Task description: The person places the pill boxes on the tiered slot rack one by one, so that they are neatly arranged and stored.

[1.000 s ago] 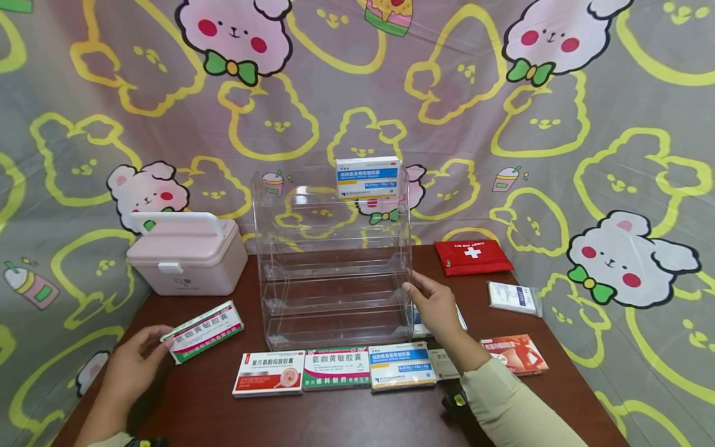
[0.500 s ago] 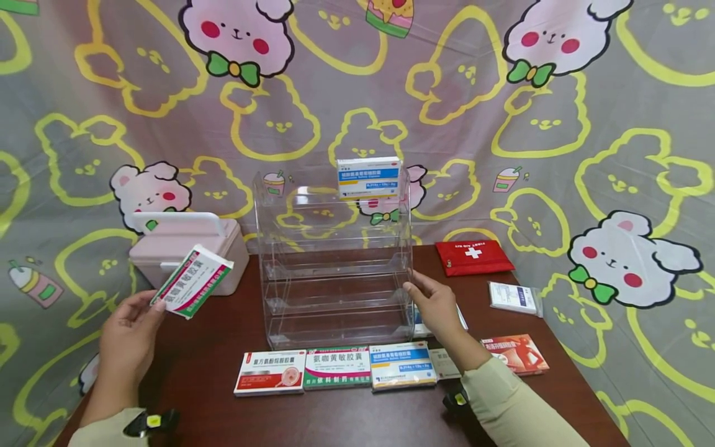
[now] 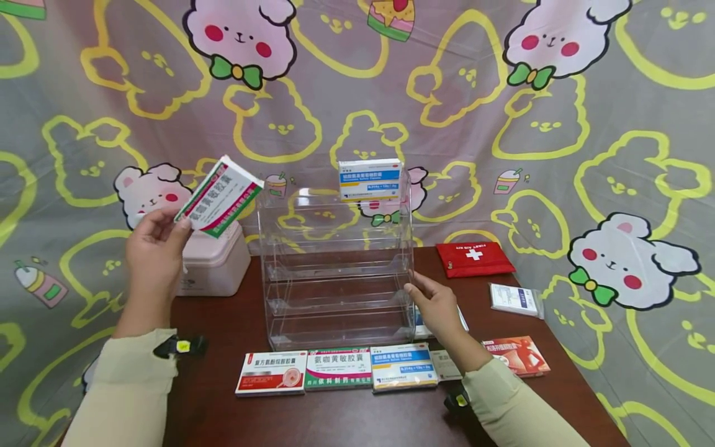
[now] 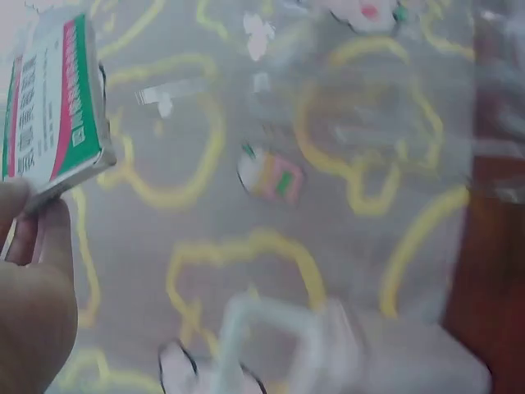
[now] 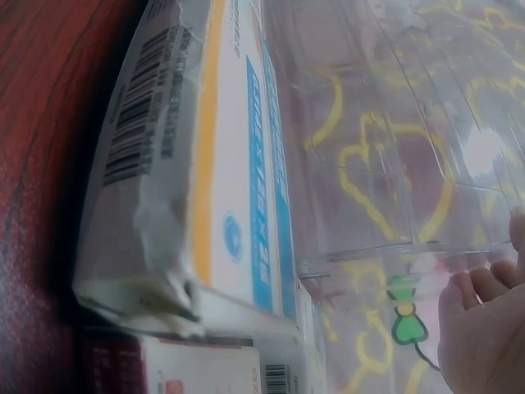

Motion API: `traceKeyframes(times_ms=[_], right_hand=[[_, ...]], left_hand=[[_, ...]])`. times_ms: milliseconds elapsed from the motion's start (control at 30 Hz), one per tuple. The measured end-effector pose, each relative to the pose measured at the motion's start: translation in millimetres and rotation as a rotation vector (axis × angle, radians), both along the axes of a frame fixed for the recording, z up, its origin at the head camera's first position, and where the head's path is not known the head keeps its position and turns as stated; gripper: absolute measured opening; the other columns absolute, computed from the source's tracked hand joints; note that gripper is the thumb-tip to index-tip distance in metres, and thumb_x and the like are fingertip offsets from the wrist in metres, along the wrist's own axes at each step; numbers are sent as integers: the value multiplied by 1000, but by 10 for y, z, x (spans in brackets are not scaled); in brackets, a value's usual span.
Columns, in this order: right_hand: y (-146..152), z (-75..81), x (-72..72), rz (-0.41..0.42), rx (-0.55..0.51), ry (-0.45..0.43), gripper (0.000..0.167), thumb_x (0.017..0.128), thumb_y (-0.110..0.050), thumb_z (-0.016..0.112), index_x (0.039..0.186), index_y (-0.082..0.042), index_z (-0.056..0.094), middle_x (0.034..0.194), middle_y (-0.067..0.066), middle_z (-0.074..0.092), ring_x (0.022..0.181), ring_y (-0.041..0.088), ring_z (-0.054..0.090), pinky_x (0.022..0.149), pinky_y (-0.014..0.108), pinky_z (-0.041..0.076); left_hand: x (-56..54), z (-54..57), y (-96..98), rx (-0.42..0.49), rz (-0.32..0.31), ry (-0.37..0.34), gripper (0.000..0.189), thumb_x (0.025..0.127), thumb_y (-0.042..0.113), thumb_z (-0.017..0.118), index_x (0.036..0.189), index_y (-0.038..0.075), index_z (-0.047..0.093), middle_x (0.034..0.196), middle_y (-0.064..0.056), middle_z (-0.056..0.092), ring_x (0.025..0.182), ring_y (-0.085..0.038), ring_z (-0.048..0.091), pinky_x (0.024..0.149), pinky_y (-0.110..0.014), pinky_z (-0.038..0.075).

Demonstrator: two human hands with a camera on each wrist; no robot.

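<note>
In the head view my left hand (image 3: pixel 156 254) pinches a medicine box (image 3: pixel 223 197) by its lower left end. The box is white with green and magenta bands and tilts up to the right, left of the rack's top. The left wrist view shows the same medicine box (image 4: pixel 61 103) between thumb and fingers. My right hand (image 3: pixel 438 307) holds the right side edge of a clear tiered display rack (image 3: pixel 339 271). On the rack's top tier, at the right, stands a blue-and-white medicine box (image 3: pixel 370 180).
A red-and-white box (image 3: pixel 270 374), a green-and-white box (image 3: pixel 337 367) and a blue-and-white box (image 3: pixel 403 367) lie before the rack. A pink case (image 3: pixel 215 267) stands left. A red first aid pouch (image 3: pixel 475 259), a bagged white pack (image 3: pixel 514 299) and an orange-red box (image 3: pixel 516 356) lie right.
My left hand has lifted the green-and-white medicine box from low over the table up and rightward, past the pink case, toward the rack's top left. My right hand stays on the rack.
</note>
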State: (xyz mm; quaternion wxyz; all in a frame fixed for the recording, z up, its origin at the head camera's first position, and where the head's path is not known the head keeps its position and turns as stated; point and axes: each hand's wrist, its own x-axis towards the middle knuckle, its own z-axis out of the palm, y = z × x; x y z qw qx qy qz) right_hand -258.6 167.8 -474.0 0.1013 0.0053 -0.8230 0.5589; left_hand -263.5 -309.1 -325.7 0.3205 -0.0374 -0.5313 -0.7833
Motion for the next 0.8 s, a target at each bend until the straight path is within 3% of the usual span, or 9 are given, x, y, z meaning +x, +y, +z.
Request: traceKeyframes(times_ms=[133,267,400,600,700,800], right_hand=[[12,-2,1,-4,-1,7,51,104,-28,78,151,-15,67,143,11,73,136,30,68,112,54,59],[19,-14,3,-10,5,7,52,103,-31,78,151,-16,67,144,11,72,136,30,67,111,54,59],[16,-25,-1,-11,15,1,52,103,-32,78,152,-17,67,145,11,72,137,30,67,111,54,59],[15,-19,12,-17,32,3,52,103,-33,78,152,-17,67,146,11,71,138,32,66,111,55,59],[13,-19,6,-11,23,16,52,103,-34,78,151,-17,67,146,10,71,137,31,67,111,55,60],[6,-22,-5,-3,6,25,52,102,-35,79,150,-17,68,147,8,71,137,29,67,111,53,60]], left_hand=[[-224,332,265,14,-21,45,25,96,-14,72,118,-4,73,112,-12,70,104,-20,67,90,-21,66],[-438,522,473,-2,-39,53,23,97,-15,70,112,1,76,109,-10,71,100,-18,67,86,-21,67],[-620,604,609,-3,-41,31,21,98,-11,73,113,4,76,110,-8,71,102,-18,66,88,-22,66],[-778,695,747,-42,4,-39,20,99,0,76,117,10,76,117,-5,68,114,-19,66,101,-24,63],[-855,713,793,-85,13,-15,19,100,-2,75,114,10,76,113,-3,69,108,-17,66,99,-22,64],[-919,696,823,-182,44,8,19,100,-5,73,111,10,77,106,-1,71,99,-14,66,91,-16,62]])
